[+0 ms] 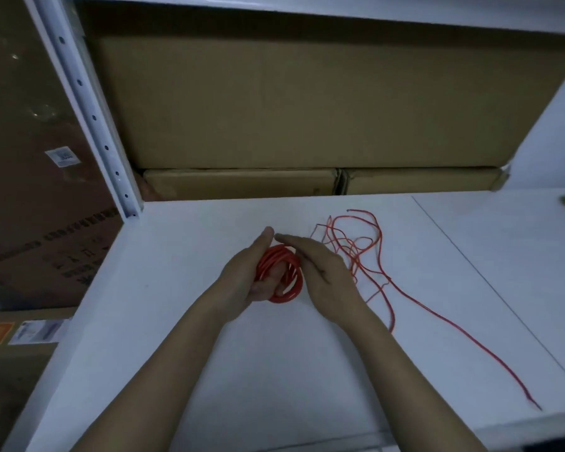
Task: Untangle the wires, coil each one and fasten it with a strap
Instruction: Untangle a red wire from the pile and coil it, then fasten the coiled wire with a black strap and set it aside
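Both forearms reach fwd over the white table [177, 321], hands meeting near the middle. Left hand [245, 278] is turned palm-right, fingers extended up and fwd, thumb side low; it cradles the red coil [279, 272] against its palm, and a thumb or finger shows through the coil's centre. Right hand [320, 272] sits palm-left, fingers straight and together, flat against the coil's right side, fingertips nearly touching the left hand's tips. So left fingers grasp the coil; right fingers are released, only pressing.

Count: 2 hands, 1 coil, 1 loose tangle of thin red wire [356, 249]; how many separate strands are in it, can't tell.

Coil: thick red wire, several turns, roughly round, standing on edge between the palms, just above the table. No strap visible on it. The tangle lies on the table just right of the right hand, w/ one long strand trailing toward the near right edge.

Behind: cardboard boxes [307, 102] under a white shelf [307, 8].
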Action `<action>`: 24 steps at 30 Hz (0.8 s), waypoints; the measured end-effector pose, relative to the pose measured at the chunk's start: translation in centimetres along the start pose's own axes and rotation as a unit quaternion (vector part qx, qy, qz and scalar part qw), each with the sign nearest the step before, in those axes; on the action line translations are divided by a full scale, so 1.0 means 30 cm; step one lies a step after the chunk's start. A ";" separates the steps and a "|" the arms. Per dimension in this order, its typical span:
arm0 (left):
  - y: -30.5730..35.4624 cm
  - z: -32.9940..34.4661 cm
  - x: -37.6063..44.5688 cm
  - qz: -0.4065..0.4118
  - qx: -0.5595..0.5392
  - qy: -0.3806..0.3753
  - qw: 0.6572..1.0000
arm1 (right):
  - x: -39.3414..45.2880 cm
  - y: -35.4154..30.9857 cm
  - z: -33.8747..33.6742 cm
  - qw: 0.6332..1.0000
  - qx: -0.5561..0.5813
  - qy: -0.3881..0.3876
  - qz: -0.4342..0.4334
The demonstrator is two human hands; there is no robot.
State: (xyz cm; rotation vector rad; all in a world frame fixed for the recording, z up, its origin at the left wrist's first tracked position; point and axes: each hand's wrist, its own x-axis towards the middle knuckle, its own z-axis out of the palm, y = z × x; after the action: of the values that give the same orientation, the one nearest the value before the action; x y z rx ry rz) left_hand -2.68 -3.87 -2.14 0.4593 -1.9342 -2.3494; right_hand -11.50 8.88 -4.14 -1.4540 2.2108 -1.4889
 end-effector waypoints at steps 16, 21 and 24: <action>0.028 0.853 0.261 0.012 0.114 -0.022 0.993 | -0.350 0.260 -0.650 0.982 -0.020 0.184 0.026; -0.019 1.183 0.394 0.133 0.176 0.159 0.962 | -0.466 0.395 -0.923 0.975 -0.033 0.217 0.020; -0.048 1.324 0.444 0.143 0.152 0.149 0.967 | -0.501 0.438 -1.035 0.974 -0.014 0.221 0.045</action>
State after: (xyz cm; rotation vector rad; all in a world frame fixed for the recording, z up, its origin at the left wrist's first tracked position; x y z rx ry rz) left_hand -25.82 30.98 0.57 0.4796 -2.0566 -1.7100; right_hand -28.81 41.48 -4.08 -1.0912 2.5033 -1.9060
